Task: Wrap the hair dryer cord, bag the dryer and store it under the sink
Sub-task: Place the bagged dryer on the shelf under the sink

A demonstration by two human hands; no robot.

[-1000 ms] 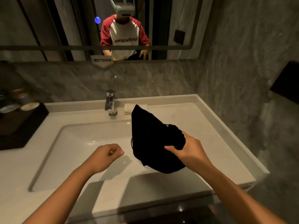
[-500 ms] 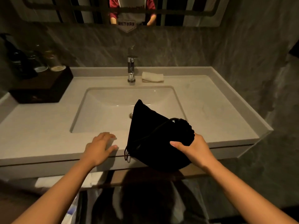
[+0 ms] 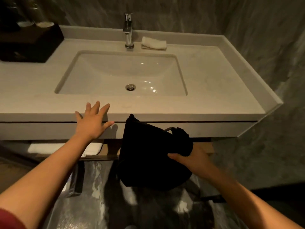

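So the black drawstring bag (image 3: 148,156) is down below the front edge of the desk (image 3: 214,76), hanging in the air at about 5 o'clock from the sink basin (image 3: 122,75). The right hand (image 3: 191,160) has it by the gathered neck, fingers (image 3: 173,156) clamped on the bunched fabric at the bag's right side, thumb side facing left. A bit of cord (image 3: 168,129) loops out just above the bunched part. The bag bulges and looks full, but what's inside it isn't visible from here. Its pointed top corner overlaps the desk's front lip, and the bottom hangs in front of the dark shiny floor (image 3: 99,204).

The left hand (image 3: 92,120) is flat on the front edge of the desk at around 7 o'clock from the basin, fingers spread wide apart, holding nothing, thumb stretched out toward the bag but not touching it.

Under the desk there's an open shelf (image 3: 209,148), with a folded white towel (image 3: 64,148) lying on it at the left, partly behind the left forearm. The bag is just in front of that shelf, roughly level with it.

Up top, the chrome faucet (image 3: 128,30) sits at 12 o'clock of the basin, with a small rolled washcloth (image 3: 153,43) just beside it at 1 o'clock. A dark tray (image 3: 31,43) with a couple of cups on it is off at 10 o'clock, too dim to tell more. The drain (image 3: 130,87) is near the front of the basin.
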